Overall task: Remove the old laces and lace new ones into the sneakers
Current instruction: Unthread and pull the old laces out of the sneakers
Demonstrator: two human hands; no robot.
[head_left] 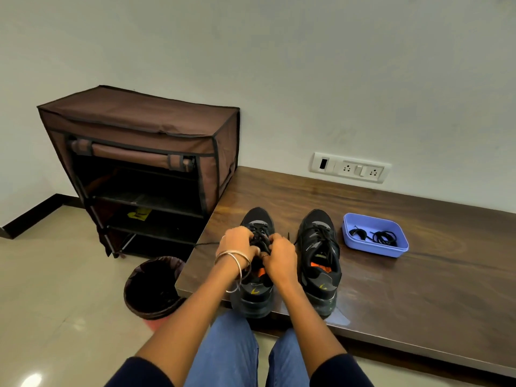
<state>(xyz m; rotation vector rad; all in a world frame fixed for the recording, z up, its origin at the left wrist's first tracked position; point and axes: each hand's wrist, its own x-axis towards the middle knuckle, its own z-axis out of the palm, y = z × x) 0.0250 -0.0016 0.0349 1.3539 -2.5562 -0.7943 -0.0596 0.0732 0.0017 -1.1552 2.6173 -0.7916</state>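
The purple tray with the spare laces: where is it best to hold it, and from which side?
Grip the purple tray by its near long rim, coming from the front: that wall faces the person and nothing blocks it. The laces lie loose inside, so probably keep it level.

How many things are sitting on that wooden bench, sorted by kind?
Sneakers: 2, the left sneaker under both hands and the right sneaker beside it.
Trays: 1, a purple tray right of the sneakers.
Lace bundles in the tray: 2, the small bundle and the big bundle.
Total: 5
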